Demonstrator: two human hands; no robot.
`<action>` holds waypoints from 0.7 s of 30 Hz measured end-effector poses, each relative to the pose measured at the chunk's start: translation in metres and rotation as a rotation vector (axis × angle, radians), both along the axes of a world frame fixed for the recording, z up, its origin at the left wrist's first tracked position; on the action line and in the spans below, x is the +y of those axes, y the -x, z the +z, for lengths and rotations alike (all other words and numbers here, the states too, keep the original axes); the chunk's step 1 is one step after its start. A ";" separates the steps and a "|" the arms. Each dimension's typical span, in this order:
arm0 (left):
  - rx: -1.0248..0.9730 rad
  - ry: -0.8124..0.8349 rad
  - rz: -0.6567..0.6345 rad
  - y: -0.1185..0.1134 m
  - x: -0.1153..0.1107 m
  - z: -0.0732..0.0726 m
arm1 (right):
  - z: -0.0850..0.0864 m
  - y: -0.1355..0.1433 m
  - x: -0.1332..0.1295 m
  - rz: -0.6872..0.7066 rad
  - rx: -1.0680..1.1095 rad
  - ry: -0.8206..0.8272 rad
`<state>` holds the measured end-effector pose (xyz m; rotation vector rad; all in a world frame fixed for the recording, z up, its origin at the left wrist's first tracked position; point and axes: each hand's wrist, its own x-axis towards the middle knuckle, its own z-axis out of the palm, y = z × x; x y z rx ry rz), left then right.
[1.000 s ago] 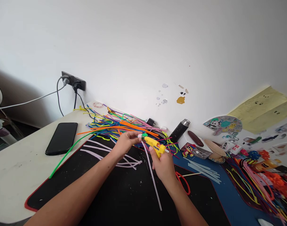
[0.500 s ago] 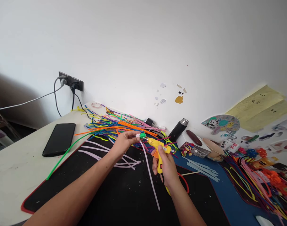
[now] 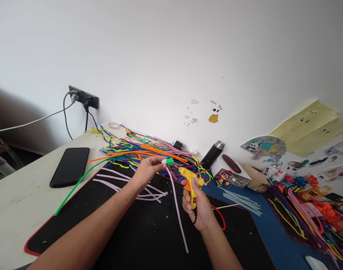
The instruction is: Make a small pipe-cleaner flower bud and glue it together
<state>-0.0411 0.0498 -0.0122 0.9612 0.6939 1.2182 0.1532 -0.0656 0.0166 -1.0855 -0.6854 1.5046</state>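
Note:
My left hand point(image 3: 150, 169) pinches a small bundle of pipe cleaner, green point(image 3: 169, 161) at the right end and pale where the fingers close on it. From that bundle a long pale lilac pipe cleaner point(image 3: 178, 210) hangs down over the black mat. My right hand point(image 3: 198, 204) is wrapped round the handle of a yellow hot glue gun point(image 3: 192, 182) with an orange trigger. The gun's nozzle points up and left, a short gap from the green end. Several loose lilac pipe cleaners point(image 3: 112, 176) lie under and beside my left forearm.
A heap of coloured pipe cleaners point(image 3: 143, 148) lies along the wall. Left is a black phone point(image 3: 70, 167). Behind the gun stand a black thermos point(image 3: 213, 154) and a box point(image 3: 230, 172); pale glue sticks point(image 3: 241, 201) lie right on the black mat point(image 3: 132, 232) and blue surface.
The glue gun has drawn back right and slightly down from the green end, which it was close to before. My left hand stays nearly in place with the bundle.

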 end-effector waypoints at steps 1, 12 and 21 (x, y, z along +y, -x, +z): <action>-0.001 0.000 0.001 0.000 0.000 0.000 | 0.000 0.000 -0.001 0.003 -0.003 0.001; -0.003 0.017 0.000 -0.001 0.000 -0.002 | 0.001 0.009 -0.003 -0.020 -0.237 -0.078; -0.005 0.032 -0.001 -0.002 -0.001 0.000 | 0.003 0.008 0.005 -0.080 -0.493 -0.151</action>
